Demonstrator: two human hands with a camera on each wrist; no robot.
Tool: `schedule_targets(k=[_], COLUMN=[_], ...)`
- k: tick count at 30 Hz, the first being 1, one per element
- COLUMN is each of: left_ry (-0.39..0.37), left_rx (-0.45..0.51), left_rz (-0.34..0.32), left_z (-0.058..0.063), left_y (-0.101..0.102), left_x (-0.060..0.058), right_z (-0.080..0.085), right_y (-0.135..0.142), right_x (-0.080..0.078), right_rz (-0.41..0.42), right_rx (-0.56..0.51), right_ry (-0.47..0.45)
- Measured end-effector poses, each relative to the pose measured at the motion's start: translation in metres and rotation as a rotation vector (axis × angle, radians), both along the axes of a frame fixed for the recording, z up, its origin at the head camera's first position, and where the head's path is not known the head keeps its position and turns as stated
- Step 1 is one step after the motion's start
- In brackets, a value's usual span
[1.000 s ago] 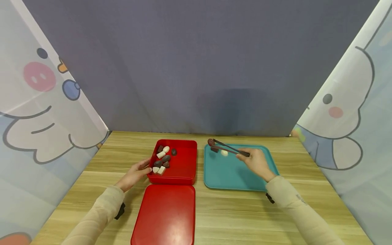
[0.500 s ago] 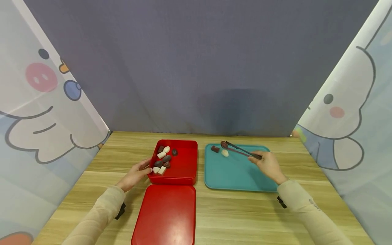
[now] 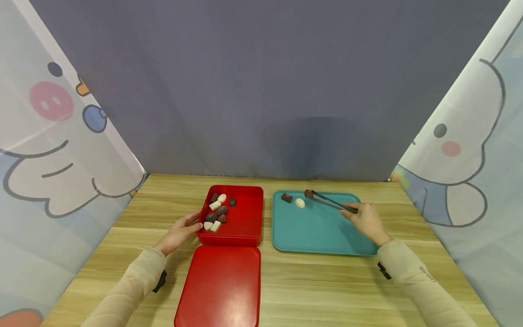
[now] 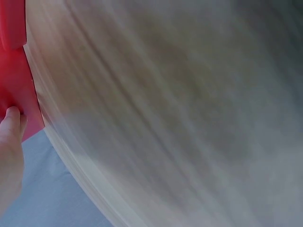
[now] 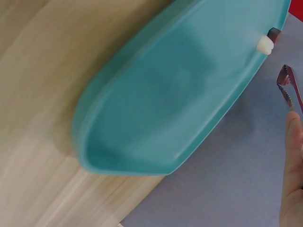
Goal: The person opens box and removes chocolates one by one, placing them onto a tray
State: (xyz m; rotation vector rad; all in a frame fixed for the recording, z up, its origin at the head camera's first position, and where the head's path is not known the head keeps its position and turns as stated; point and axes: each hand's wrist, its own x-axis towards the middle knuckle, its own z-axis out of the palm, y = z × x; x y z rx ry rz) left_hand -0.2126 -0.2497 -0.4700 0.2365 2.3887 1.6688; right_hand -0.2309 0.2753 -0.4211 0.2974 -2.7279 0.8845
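Note:
My left hand (image 3: 180,234) rests against the left side of an open red box (image 3: 247,213), its fingertips touching the wall, also seen in the left wrist view. Several dark, brown and white chocolates (image 3: 222,210) lie in the box's left half. My right hand (image 3: 367,221) holds dark tongs (image 3: 332,201) over the back of a teal tray (image 3: 314,231). At the tongs' tips is a round brown chocolate (image 3: 309,194). Left of it, a brown block-shaped chocolate (image 3: 287,197) and a white shell-like one (image 3: 300,203) lie on the tray.
A red lid (image 3: 220,284) lies flat on the wooden table (image 3: 310,290) just in front of the box. The tray stands to the box's right, with a narrow gap between them. A grey cloth (image 3: 261,91) rises behind the table, with printed curtains (image 3: 457,150) on both sides.
My right hand has moved right with the tongs and the round brown chocolate, which was over the block-shaped one and is now right of the white one. My left hand keeps its place.

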Motion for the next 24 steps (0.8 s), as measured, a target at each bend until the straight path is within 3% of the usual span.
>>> schedule_targets(k=[24], left_ry=[0.005], left_rx=[0.003], left_rz=[-0.008], left_z=[0.001], left_y=[0.000], left_x=[-0.001], right_z=[-0.017], right_y=[0.009], right_x=[-0.009], right_rz=[-0.024], right_rx=[0.050], right_ry=[-0.017])
